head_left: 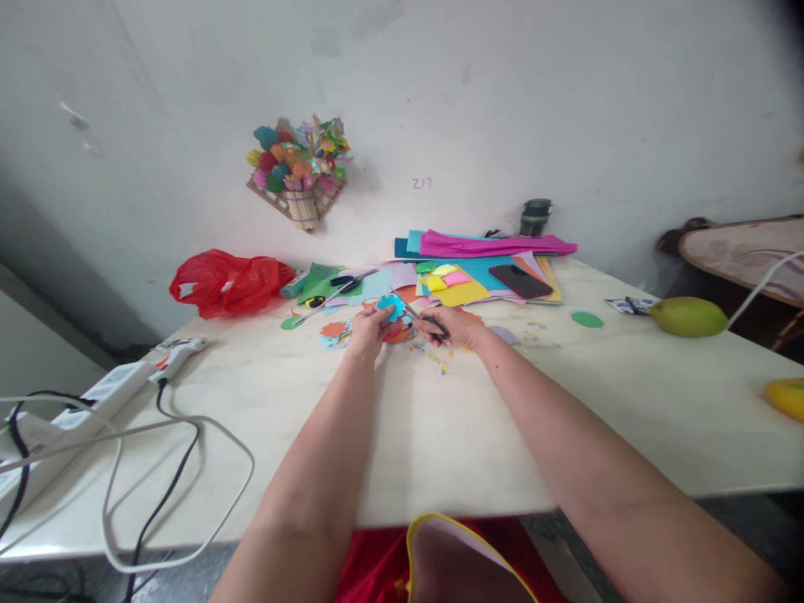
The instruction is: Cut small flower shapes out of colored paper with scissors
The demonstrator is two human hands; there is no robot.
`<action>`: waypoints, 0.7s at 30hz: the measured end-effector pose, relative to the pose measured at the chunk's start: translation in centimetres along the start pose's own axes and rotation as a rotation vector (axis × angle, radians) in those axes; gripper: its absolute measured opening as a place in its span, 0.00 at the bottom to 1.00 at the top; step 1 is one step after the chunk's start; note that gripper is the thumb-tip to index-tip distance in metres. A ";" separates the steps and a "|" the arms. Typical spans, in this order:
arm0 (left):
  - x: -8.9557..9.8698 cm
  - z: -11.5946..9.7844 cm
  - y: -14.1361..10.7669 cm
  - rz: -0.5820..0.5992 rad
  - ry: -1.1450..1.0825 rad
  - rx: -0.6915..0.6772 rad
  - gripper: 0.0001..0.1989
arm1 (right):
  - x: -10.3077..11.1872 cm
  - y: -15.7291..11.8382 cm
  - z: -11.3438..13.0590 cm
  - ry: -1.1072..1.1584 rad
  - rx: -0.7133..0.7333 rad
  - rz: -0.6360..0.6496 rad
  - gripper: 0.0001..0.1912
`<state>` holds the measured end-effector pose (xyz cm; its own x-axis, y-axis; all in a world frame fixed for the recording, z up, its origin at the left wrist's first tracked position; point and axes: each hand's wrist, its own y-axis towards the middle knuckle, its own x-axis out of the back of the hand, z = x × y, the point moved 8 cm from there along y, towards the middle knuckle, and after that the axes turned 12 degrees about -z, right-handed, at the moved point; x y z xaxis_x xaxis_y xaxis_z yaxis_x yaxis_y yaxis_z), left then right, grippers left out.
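A blue paper flower with a scalloped edge (392, 307) is pinched in my left hand (369, 327), above the middle of the table. My right hand (453, 325) is closed around the dark handles of a pair of scissors (433, 327). The scissor blades point up and left, close to the flower's right edge; whether they touch it I cannot tell. Small paper scraps (443, 362) lie scattered below my hands. Orange and blue cut paper flowers (335, 332) lie to the left of my left hand.
Behind my hands lie coloured paper sheets (468, 293), a phone (520, 281) and a second pair of scissors (353, 280). A red plastic bag (229, 283) sits at the back left. Cables and a power strip (119, 385) occupy the left. A mango (688, 316) lies at right.
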<state>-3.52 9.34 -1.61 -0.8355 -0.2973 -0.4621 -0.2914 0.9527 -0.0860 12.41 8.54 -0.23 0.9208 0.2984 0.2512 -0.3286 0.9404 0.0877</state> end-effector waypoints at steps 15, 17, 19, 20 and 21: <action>0.2 -0.1 0.3 0.049 0.032 -0.020 0.16 | -0.2 -0.3 0.2 -0.013 0.031 0.054 0.19; 0.1 -0.2 0.2 0.053 0.030 -0.021 0.16 | -0.2 -0.3 0.3 -0.026 0.045 0.056 0.19; 0.1 -0.2 0.1 0.053 0.029 -0.023 0.16 | -0.2 -0.3 0.3 -0.028 0.039 0.060 0.20; 0.1 -0.2 0.1 0.052 0.028 -0.024 0.16 | -0.2 -0.3 0.2 -0.028 0.036 0.059 0.20; 0.1 -0.2 0.0 0.052 0.027 -0.026 0.16 | -0.2 -0.3 0.2 -0.029 0.035 0.058 0.20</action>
<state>-3.68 9.35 -1.44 -0.8622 -0.2493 -0.4411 -0.2589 0.9651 -0.0393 12.27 8.19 -0.10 0.8938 0.3466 0.2846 -0.3886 0.9153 0.1059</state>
